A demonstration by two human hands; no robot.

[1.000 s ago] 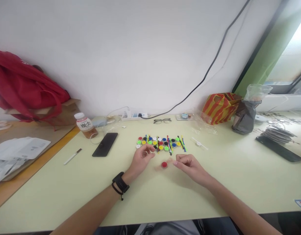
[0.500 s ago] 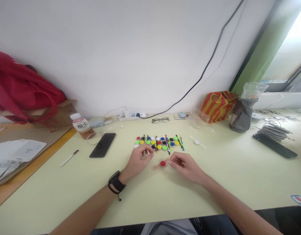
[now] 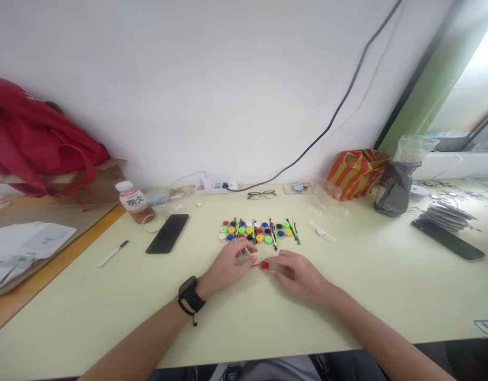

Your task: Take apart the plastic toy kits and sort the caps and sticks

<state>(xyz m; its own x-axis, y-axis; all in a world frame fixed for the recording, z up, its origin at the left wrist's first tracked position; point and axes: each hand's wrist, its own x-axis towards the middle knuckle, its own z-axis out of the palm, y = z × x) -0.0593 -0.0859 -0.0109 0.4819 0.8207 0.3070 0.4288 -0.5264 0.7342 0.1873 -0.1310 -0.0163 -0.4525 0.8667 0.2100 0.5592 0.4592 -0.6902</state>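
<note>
A small red spinner (image 3: 264,265), a round cap with a thin bar sticking out to its left, sits low over the table in front of me. My right hand (image 3: 301,272) pinches it from the right, index finger on top and thumb at the near side. Just left of it is my left hand (image 3: 230,264), palm down, fingers curved and apart, thumb tip close to the end of the bar. Whether that thumb touches the bar I cannot tell. Beyond my fingers lie rows of coloured discs (image 3: 259,238) with coloured thin bars (image 3: 273,233) between them.
Left of the rows are a black phone (image 3: 167,234), a pen-like stick (image 3: 114,254) and a drink bottle (image 3: 133,202). Glasses (image 3: 262,194) lie near the wall. To the right are a white spinner-like piece (image 3: 320,232), a striped bag (image 3: 353,172) and a dark phone (image 3: 448,239).
The spinner's bar was smeared by turning and now shows sharply. My right fingers have moved left onto the spinner. My left hand has come slightly nearer to it.
</note>
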